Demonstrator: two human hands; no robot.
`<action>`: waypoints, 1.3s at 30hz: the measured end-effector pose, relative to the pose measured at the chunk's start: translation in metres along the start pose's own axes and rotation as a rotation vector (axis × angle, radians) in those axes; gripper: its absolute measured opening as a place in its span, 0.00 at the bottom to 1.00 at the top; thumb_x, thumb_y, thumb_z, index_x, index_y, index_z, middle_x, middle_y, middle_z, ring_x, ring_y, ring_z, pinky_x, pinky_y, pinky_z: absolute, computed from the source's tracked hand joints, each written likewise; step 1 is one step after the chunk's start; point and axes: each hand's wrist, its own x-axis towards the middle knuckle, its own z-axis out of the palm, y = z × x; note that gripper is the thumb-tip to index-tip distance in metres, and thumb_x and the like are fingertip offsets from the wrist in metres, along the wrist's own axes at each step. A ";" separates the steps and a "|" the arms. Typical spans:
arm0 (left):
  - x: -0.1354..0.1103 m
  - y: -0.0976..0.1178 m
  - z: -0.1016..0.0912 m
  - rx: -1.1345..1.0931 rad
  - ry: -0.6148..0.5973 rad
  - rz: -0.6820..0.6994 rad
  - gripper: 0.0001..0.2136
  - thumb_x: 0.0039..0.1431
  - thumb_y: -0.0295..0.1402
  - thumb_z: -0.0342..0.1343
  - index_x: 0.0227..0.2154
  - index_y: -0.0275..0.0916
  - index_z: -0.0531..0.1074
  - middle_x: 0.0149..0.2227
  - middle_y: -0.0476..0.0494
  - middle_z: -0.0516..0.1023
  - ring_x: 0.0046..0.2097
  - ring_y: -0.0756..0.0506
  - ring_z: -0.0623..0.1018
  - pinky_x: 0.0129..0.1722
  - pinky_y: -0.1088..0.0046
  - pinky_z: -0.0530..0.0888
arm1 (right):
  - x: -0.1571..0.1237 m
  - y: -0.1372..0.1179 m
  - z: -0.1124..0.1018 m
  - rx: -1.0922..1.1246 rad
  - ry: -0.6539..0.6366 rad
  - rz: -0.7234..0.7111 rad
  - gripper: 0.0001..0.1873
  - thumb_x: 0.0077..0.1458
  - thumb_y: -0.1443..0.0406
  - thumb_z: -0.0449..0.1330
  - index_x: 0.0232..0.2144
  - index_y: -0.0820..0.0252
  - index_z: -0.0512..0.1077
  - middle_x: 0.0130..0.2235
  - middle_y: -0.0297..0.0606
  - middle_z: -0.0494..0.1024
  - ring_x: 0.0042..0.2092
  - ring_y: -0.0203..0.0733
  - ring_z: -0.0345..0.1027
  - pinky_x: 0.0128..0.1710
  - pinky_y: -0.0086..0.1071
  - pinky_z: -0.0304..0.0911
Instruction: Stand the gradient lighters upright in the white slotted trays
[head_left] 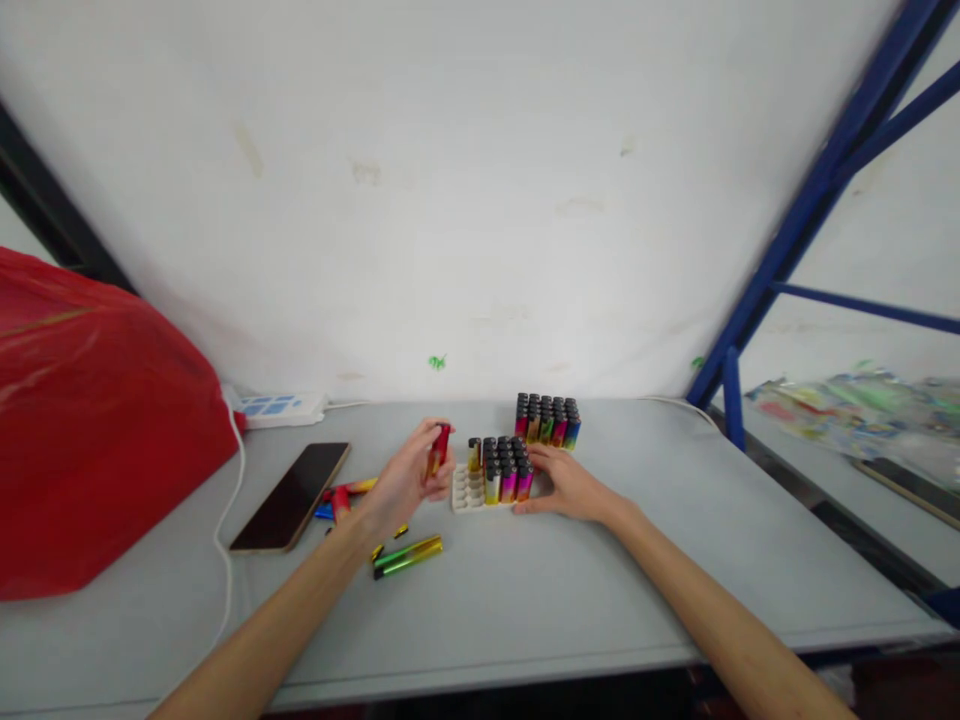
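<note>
My left hand (409, 475) is closed around a red and gold lighter (438, 452), held upright just left of a white tray (469, 503) with round holes. Black-topped lighters (508, 470) in shiny colours stand packed in the tray's right part, and one gold lighter (474, 456) stands apart at its back. Holes in the tray's left part are bare. My right hand (566, 484) rests at the tray's right side, thumb and fingers curved against it and the lighters. Loose lighters lie near my left forearm, among them a green and gold lighter (409, 556); some are partly hidden.
Behind the tray stands a block of lighters (547, 420). To the left are a dark phone (292, 498), a white power strip (283, 409) with a cable, and a large red bag (97, 420). A blue metal frame (795, 220) rises at the right.
</note>
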 end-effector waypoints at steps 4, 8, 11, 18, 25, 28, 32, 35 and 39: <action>0.001 -0.012 -0.008 -0.043 0.009 -0.128 0.18 0.63 0.48 0.47 0.26 0.39 0.63 0.19 0.57 0.51 0.18 0.55 0.51 0.17 0.80 0.53 | -0.001 0.002 0.001 -0.015 -0.003 0.023 0.44 0.47 0.41 0.69 0.58 0.62 0.72 0.63 0.52 0.67 0.63 0.58 0.63 0.65 0.49 0.58; 0.002 -0.018 -0.012 -0.022 -0.002 -0.085 0.16 0.59 0.42 0.46 0.20 0.39 0.57 0.19 0.57 0.47 0.19 0.55 0.47 0.17 0.80 0.48 | -0.001 0.003 0.001 -0.018 -0.012 0.010 0.42 0.48 0.41 0.68 0.56 0.62 0.73 0.63 0.51 0.67 0.63 0.58 0.63 0.65 0.49 0.57; 0.003 -0.022 -0.013 -0.014 -0.022 -0.094 0.13 0.56 0.39 0.46 0.20 0.39 0.57 0.19 0.57 0.47 0.19 0.54 0.46 0.17 0.79 0.48 | -0.001 0.004 0.001 -0.026 -0.013 0.009 0.43 0.48 0.40 0.68 0.56 0.63 0.74 0.63 0.52 0.67 0.63 0.58 0.63 0.65 0.49 0.58; 0.002 -0.021 -0.010 0.010 0.010 0.016 0.15 0.60 0.45 0.47 0.27 0.39 0.62 0.18 0.58 0.51 0.18 0.54 0.49 0.17 0.80 0.51 | -0.001 0.002 0.000 -0.019 -0.007 0.006 0.41 0.49 0.40 0.67 0.55 0.62 0.74 0.62 0.50 0.68 0.63 0.58 0.63 0.65 0.49 0.58; 0.009 -0.022 -0.016 0.492 0.147 0.367 0.10 0.61 0.41 0.57 0.37 0.39 0.69 0.33 0.47 0.76 0.32 0.49 0.74 0.33 0.73 0.73 | 0.001 -0.001 -0.003 -0.006 -0.006 -0.023 0.39 0.49 0.42 0.68 0.54 0.63 0.75 0.61 0.50 0.70 0.61 0.57 0.65 0.64 0.48 0.60; 0.011 -0.025 -0.020 0.731 0.135 0.467 0.13 0.59 0.41 0.61 0.40 0.37 0.76 0.43 0.41 0.77 0.44 0.45 0.77 0.44 0.70 0.76 | 0.001 -0.001 -0.003 -0.012 -0.004 -0.029 0.40 0.49 0.42 0.68 0.55 0.63 0.74 0.61 0.50 0.70 0.61 0.56 0.65 0.64 0.48 0.60; 0.012 -0.032 -0.021 0.896 0.092 0.494 0.14 0.61 0.41 0.59 0.44 0.38 0.78 0.45 0.39 0.77 0.47 0.43 0.78 0.47 0.66 0.78 | 0.001 -0.002 -0.003 -0.019 0.002 -0.020 0.41 0.49 0.42 0.68 0.55 0.64 0.73 0.61 0.51 0.70 0.61 0.57 0.65 0.63 0.49 0.60; 0.014 -0.036 -0.020 1.000 0.083 0.517 0.14 0.64 0.40 0.57 0.46 0.38 0.77 0.45 0.39 0.79 0.46 0.43 0.79 0.45 0.65 0.80 | 0.001 -0.003 -0.004 -0.012 0.005 -0.029 0.41 0.49 0.42 0.68 0.55 0.64 0.73 0.61 0.50 0.70 0.61 0.57 0.65 0.63 0.48 0.61; 0.018 -0.035 -0.020 1.154 0.055 0.513 0.13 0.65 0.39 0.55 0.46 0.39 0.77 0.44 0.40 0.81 0.44 0.42 0.80 0.46 0.63 0.80 | 0.001 -0.004 -0.004 0.001 0.006 -0.050 0.40 0.49 0.43 0.69 0.55 0.62 0.74 0.61 0.50 0.70 0.61 0.56 0.66 0.64 0.48 0.60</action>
